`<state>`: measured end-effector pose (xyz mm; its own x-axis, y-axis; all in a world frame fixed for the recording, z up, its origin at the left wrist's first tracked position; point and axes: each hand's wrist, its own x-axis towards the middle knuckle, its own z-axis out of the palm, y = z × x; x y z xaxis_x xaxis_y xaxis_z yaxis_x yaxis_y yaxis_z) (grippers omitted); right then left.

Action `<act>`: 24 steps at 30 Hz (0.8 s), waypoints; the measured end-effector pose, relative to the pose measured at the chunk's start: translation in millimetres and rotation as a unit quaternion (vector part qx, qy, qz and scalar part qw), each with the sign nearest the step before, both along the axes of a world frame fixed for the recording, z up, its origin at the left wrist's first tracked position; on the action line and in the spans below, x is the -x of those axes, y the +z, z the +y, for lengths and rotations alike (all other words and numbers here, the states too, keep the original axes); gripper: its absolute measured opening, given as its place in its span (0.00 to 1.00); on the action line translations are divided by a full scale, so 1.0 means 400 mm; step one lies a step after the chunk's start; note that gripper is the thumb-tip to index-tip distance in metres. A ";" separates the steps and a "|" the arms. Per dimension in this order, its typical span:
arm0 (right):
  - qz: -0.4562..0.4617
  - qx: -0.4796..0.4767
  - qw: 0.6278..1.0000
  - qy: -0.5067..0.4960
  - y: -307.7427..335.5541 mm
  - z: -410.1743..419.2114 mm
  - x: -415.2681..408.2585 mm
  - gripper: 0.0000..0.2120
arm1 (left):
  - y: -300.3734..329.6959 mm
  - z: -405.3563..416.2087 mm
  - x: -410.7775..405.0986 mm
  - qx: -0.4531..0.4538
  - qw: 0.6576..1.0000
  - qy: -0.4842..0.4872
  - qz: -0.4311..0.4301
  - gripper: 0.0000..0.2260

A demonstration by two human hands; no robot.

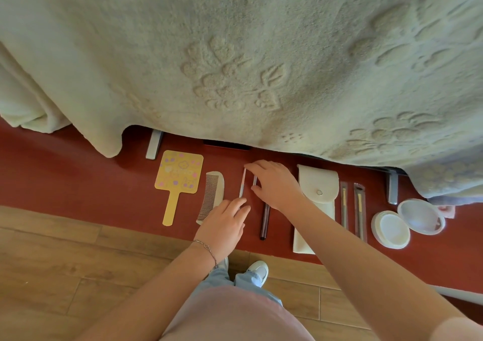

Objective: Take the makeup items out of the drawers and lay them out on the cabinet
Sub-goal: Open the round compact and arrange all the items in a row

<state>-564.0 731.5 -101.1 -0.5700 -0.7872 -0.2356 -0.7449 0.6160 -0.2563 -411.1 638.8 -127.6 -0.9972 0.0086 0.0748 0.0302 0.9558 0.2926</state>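
both bare arms reach forward and down. the left hand [226, 223] lies palm down, fingers loosely extended. the right hand [275, 182] arches, fingertips spread and pointing left.

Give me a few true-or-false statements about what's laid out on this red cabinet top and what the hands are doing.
1. The yellow hand mirror lies at the left end of the row. True.
2. The white comb lies to the right of the white pouch. False: it lies left of it, beside the mirror.
3. Both hands touch the thin white pencil. True: the left hand is at its near end, the right hand at its far end.
4. The round compact is closed. False: it lies open, at the right end.
5. The dark pen stands upright. False: it lies flat.
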 end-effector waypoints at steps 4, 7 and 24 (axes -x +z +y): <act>-0.003 -0.004 1.000 0.004 0.002 0.002 0.000 0.25 | -0.001 0.001 0.000 0.002 1.000 0.001 -0.002 0.19; -0.007 -0.005 1.000 0.004 0.003 0.007 0.001 0.26 | 0.000 0.000 -0.003 0.004 1.000 -0.001 -0.002 0.20; 0.023 0.040 0.996 -0.074 0.033 0.018 -0.019 0.23 | 0.016 -0.053 -0.081 0.022 0.994 0.111 -0.010 0.18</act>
